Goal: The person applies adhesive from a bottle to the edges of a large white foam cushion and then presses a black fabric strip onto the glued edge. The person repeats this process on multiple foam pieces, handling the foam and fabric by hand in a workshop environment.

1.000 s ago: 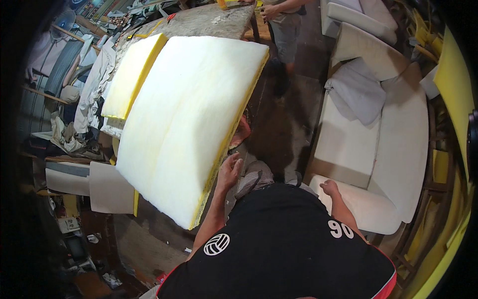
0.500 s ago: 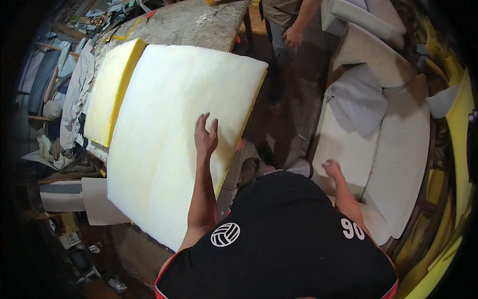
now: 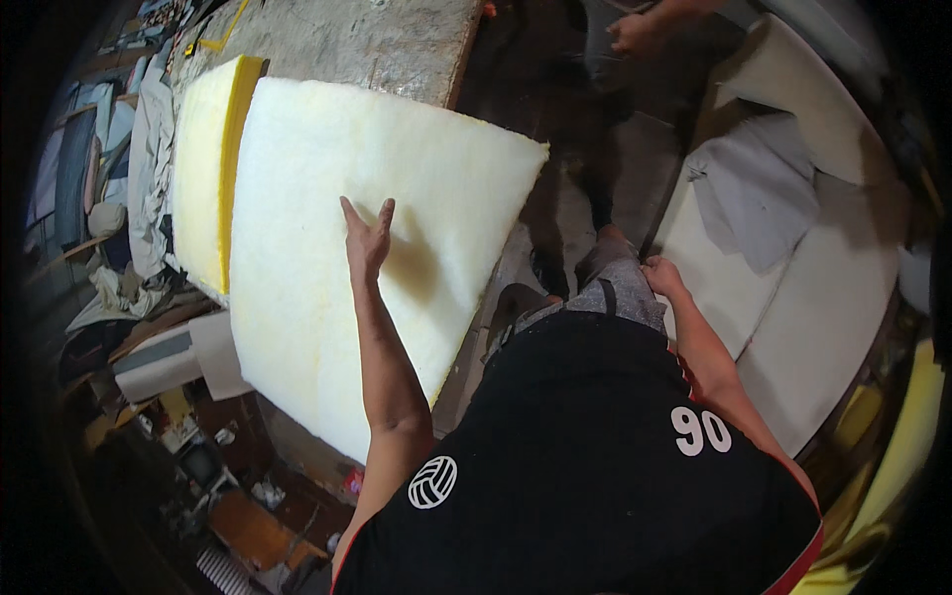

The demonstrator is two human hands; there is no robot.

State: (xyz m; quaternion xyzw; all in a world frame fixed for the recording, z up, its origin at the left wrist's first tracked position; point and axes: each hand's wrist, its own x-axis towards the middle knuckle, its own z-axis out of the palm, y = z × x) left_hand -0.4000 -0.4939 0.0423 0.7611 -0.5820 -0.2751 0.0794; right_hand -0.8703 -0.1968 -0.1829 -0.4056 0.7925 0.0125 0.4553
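Observation:
A large white padded foam slab [image 3: 317, 297] lies on the worktable, its near end reaching past the table's edge. My left hand [image 3: 367, 238] is over its middle with fingers spread, holding nothing, and a shadow falls on the padding beside it. By the right side of my grey shorts [image 3: 620, 293], my right hand [image 3: 662, 276] has its fingers curled in. Whether it pinches the cloth is hidden. A yellow foam block [image 3: 203, 169] rests along the left side of the white slab.
The worn worktable [image 3: 397, 45] runs to the far side. On the right stands a pale sofa [image 3: 843, 268] with a grey cloth [image 3: 759, 188] draped on it. A co-worker's hand [image 3: 635, 35] shows at the top. Fabric piles [image 3: 89, 149] line the left.
My left hand has shifted left over the white slab, fingers spreading wider. My right hand has come up against my shorts. The view has turned, and the co-worker sits higher in it.

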